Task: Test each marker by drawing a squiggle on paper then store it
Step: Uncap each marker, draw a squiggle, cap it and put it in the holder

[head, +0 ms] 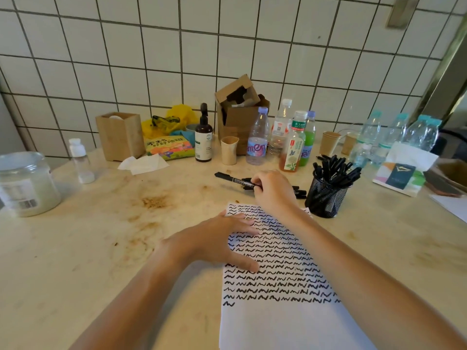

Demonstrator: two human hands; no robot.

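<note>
**Marker testing: right hand on the loose pile, left hand pinning the paper**

Head cam, only view I've got.

Center-right of frame: right hand (271, 189) is reaching past the top edge of the paper (278, 322), fingers curled round a black marker (233, 179) that lies flat on the table (75, 261). Marker points toward the left of frame, cap end sticking out well clear of the hand. A few more black markers (299, 192) poke out on the hand's right side, lying on the table too; can't count them, the hand covers most.

Left hand (218, 245) sits lower center, palm down, fingers straight and spread, pressing flat on the left part of the sheet w/ thumb lower down on the squiggles. Not holding anything.

Paper is white, runs from mid-frame to the bottom edge, approx the top two thirds packed w/ rows of black squiggles, bottom part blank. One lone squiggle starts the last row at its left.

Right of the paper, just beside its top corner: black mesh pen cup (326, 198) stuffed w/ black markers, standing upright.

Background along the tiled wall (151, 46), upper half of frame: wooden box (120, 136), dark pump bottle (203, 137), open cardboard box (237, 114), bunch of drink bottles (294, 145), paper cups (329, 142). Big clear jar (25, 183) at far left, tissue pack (404, 170) at far right. Table is pale w/ brown stains.
</note>
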